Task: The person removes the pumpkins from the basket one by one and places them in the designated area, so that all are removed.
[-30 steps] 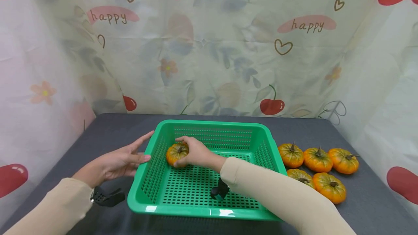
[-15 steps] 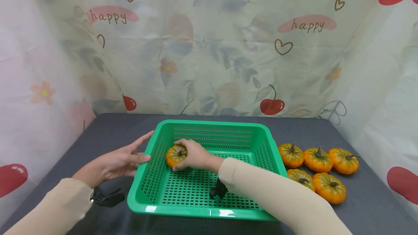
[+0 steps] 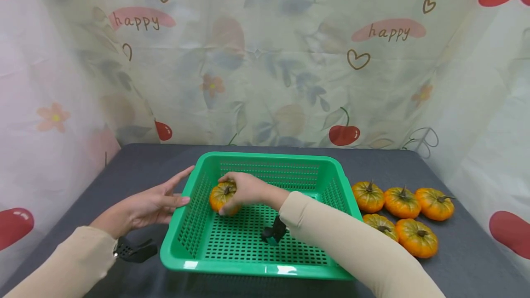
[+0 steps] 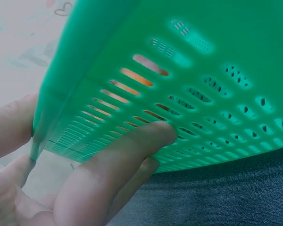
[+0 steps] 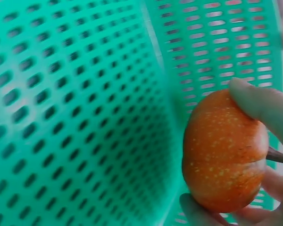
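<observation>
In the head view a green plastic basket (image 3: 232, 266) with slotted walls stands on the dark tabletop. My left hand (image 3: 142, 208) holds its left side, thumb at the rim; the left wrist view shows fingers (image 4: 127, 162) against the outer wall. Inside the basket, near the left wall, my right hand (image 3: 251, 191) grips a small orange pumpkin (image 3: 219, 197) between thumb and fingers. The right wrist view shows that pumpkin (image 5: 224, 150) tilted on its side, its dark stem toward the palm. Whether it touches the basket floor I cannot tell.
Several more small pumpkins (image 3: 402, 202) sit in two rows on the table (image 3: 459, 252), right of the basket. My right forearm crosses the basket's right rim. A patterned curtain (image 3: 265, 72) hangs behind and along both sides.
The pumpkin in my right hand has shifted very slightly left. My right wrist has turned and risen a little. The left hand and basket look nearly the same.
</observation>
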A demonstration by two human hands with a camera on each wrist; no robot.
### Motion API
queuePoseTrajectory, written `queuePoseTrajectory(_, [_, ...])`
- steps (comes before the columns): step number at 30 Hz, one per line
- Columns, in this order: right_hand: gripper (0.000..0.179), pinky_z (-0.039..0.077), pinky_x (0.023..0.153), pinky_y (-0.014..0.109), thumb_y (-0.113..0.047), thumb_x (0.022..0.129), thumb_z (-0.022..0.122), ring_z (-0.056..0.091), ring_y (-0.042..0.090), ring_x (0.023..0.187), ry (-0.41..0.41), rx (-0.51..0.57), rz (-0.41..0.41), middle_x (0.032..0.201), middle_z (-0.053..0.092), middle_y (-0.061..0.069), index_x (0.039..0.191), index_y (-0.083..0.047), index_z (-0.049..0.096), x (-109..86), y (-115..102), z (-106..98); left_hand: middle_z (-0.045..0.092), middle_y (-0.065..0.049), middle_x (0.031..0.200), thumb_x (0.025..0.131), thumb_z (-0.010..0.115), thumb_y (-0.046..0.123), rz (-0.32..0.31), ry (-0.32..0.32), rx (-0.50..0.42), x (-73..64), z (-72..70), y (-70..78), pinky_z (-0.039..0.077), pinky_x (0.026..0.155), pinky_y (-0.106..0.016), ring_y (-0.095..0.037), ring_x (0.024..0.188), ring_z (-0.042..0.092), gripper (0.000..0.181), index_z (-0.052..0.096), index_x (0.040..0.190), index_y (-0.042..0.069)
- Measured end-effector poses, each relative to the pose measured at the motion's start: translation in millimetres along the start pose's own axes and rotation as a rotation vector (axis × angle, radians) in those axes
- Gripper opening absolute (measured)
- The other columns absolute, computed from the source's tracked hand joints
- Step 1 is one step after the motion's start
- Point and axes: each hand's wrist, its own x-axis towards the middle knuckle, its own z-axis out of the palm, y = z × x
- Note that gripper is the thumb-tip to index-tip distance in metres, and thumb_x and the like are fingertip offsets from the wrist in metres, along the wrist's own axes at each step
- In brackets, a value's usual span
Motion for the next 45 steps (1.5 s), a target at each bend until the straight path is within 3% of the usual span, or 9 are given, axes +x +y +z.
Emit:
queuePoseTrajectory(12, [0.078,0.053,0.082,0.028,-0.025,0.074,0.085,0.058,0.015,0.098,0.026,0.108,-0.035,0.121,0.06,0.006,0.141,-0.013,0.048,-18.0,-18,-28,0.034,-0.03,0.149,0.101,0.051,0.009,0.0,-0.004,-0.005,0.3,-0.6,0.1,0.049,0.094,-0.057,-0.039,0.117,0.06,0.089,-0.015,0.152,0.04])
queuePoseTrajectory(19, [0.073,0.054,0.082,0.029,-0.025,0.074,0.084,0.058,0.018,0.101,0.047,0.161,-0.022,0.118,0.058,0.003,0.138,-0.022,0.049,-35.6,-24,-49,0.037,-0.028,0.148,0.1,0.052,0.01,-0.001,0.011,0.006,-0.6,0.0,0.4,0.05,0.094,-0.056,-0.037,0.116,0.061,0.09,-0.015,0.152,0.04])
queuePoseTrajectory(25, [0.073,0.054,0.084,0.03,-0.028,0.073,0.085,0.057,0.019,0.103,0.106,0.134,-0.004,0.124,0.054,0.002,0.137,-0.027,0.05,-51.2,-26,-70,0.038,-0.027,0.148,0.1,0.052,0.009,0.007,0.001,0.01,-0.8,0.1,0.2,0.05,0.095,-0.057,-0.037,0.118,0.06,0.091,-0.015,0.152,0.04])
queuePoseTrajectory(33, [0.073,0.055,0.081,0.03,-0.022,0.076,0.082,0.057,0.023,0.102,0.16,0.161,-0.011,0.129,0.051,0.004,0.14,-0.023,0.047,-79.1,-23,-99,0.039,-0.027,0.147,0.1,0.051,0.008,0.014,-0.009,0.007,-0.9,0.7,0.9,0.05,0.094,-0.057,-0.038,0.118,0.059,0.09,-0.016,0.152,0.039])
queuePoseTrajectory(45, [0.074,0.055,0.079,0.031,-0.027,0.077,0.082,0.06,0.026,0.102,0.254,0.075,0.053,0.136,0.043,0.01,0.142,-0.024,0.046,-125.5,-7,-128,0.04,-0.027,0.146,0.1,0.052,0.008,0.008,-0.007,-0.006,0.1,0.0,0.6,0.051,0.094,-0.056,-0.036,0.117,0.06,0.091,-0.016,0.152,0.039])
